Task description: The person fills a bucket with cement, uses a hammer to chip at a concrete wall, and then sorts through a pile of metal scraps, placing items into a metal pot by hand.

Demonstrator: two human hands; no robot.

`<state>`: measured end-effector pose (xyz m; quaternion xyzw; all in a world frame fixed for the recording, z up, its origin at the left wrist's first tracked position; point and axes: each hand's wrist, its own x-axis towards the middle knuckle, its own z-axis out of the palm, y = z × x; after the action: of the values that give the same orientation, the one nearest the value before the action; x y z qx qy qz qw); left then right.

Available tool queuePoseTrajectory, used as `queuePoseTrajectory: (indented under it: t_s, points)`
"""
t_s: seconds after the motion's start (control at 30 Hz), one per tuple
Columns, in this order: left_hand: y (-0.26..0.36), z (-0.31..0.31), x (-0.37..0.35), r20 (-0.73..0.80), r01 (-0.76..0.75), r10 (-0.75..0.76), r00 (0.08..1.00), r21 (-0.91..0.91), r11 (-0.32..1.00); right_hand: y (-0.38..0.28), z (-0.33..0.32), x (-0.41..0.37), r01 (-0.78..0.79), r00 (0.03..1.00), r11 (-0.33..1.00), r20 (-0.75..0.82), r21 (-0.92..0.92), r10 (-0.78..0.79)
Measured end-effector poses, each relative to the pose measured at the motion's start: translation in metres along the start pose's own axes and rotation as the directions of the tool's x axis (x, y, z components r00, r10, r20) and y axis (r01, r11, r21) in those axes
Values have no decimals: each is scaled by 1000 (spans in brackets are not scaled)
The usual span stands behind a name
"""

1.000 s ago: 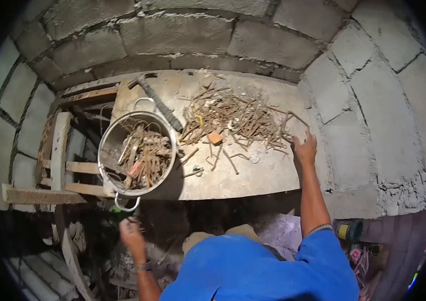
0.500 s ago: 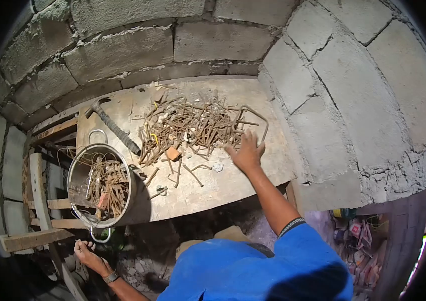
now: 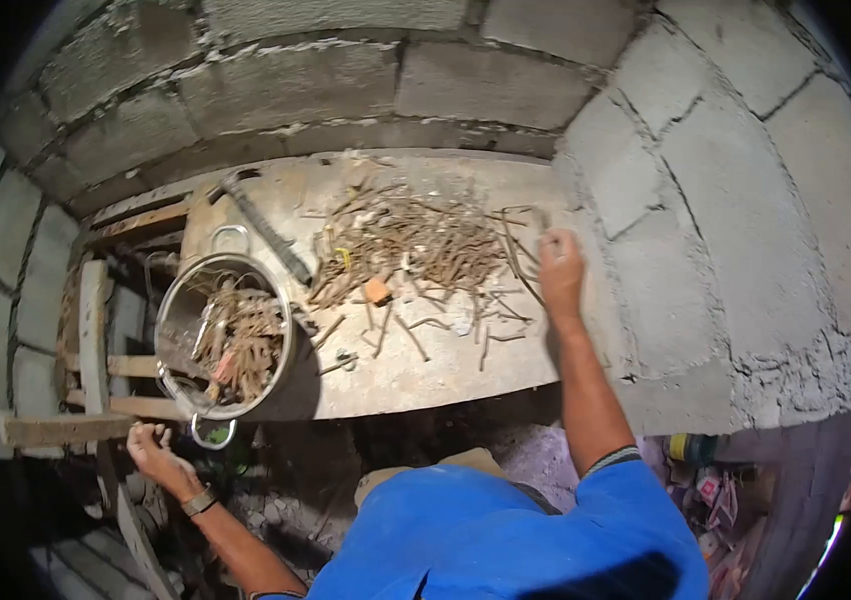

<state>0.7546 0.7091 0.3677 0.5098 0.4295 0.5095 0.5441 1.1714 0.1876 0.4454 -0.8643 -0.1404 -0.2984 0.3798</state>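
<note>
A heap of rusty nails and bent metal pieces (image 3: 425, 240) lies spread on the wooden board (image 3: 395, 380). At the heap's right side, my right hand (image 3: 560, 275) is closed around part of a bent metal rod (image 3: 517, 250), blurred by motion. My left hand (image 3: 163, 462) is below the metal pot (image 3: 290, 340), beside the end of a wooden bar, with its fingers curled; what they hold, if anything, cannot be made out. Inside the pot are more rusty pieces (image 3: 245, 345). A hammer (image 3: 270, 235) rests between pot and heap.
Grey block walls (image 3: 295, 85) rise behind and to the right (image 3: 685, 180) of the board. A wooden frame (image 3: 95, 330) stands at the left. An orange chunk (image 3: 376, 291) lies at the heap's front edge. Rubble and bags (image 3: 720, 500) are at the lower right.
My right hand has moved right and its fingers have closed. The bent rod has shifted, and several pieces now lie apart at the heap's right front. The camera view has shifted.
</note>
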Motion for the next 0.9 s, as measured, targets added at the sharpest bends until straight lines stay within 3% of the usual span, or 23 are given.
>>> queuePoseTrajectory:
  t_s: [0.03,0.1,0.17,0.33,0.47,0.5,0.53,0.57,0.6,0.63,0.67,0.7,0.73,0.77,0.8,0.83,0.9]
  points:
    - [-5,-6,-6,6,19,-19,1000,-12,1000,22,0,11,70,997,996,-30,-51,-72]
    - [-4,-18,-23,-39,43,-44,998,-20,999,-21,-14,27,-256,964,936,131,240,230]
    - [-8,-33,-35,-84,72,-75,994,-38,997,-78,-18,32,-378,924,720,284,583,255]
    - [0,-50,-52,-137,88,-95,986,-58,994,-195,2,31,-337,917,631,397,699,50]
    - [1,-60,-60,-119,90,-97,988,-64,994,-264,48,11,-431,872,448,490,783,-19]
    - [-1,-60,-62,-124,99,-106,987,-63,993,-277,62,0,-563,800,354,600,747,9]
    - [-4,-62,-65,-130,107,-114,985,-63,992,-271,94,-16,-606,754,359,656,710,-23]
    - [-6,-63,-67,-126,118,-125,984,-59,991,-273,106,-27,-759,604,309,797,573,7]
    - [-10,-68,-67,-125,126,-132,983,-52,991,-260,116,-35,-519,697,688,717,507,-4]
    - [-21,-79,-64,-103,131,-134,986,-35,991,-244,117,-44,-281,824,817,563,503,-63]
    - [-30,-88,-63,-91,132,-133,987,-19,991,-224,112,-49,-239,848,876,529,420,-22]
    - [-31,-94,-66,-122,152,-147,982,31,988,-193,111,-55,-3,940,955,327,296,-98]
    - [-39,-105,-67,-139,157,-147,979,66,985,-157,97,-53,50,955,965,272,258,-122]
    - [-46,-115,-70,-168,189,-171,971,99,977,-123,75,-49,-34,952,989,305,147,-13]
    - [-52,-125,-71,-194,217,-189,963,133,967,-77,63,-55,-122,971,982,222,142,88]
    - [-63,-139,-73,-195,217,-189,962,136,967,-51,34,-57,-230,945,973,236,-17,228]
    - [-88,-162,-75,-190,318,-293,937,117,941,-2,-14,-69,-176,898,944,348,-278,269]
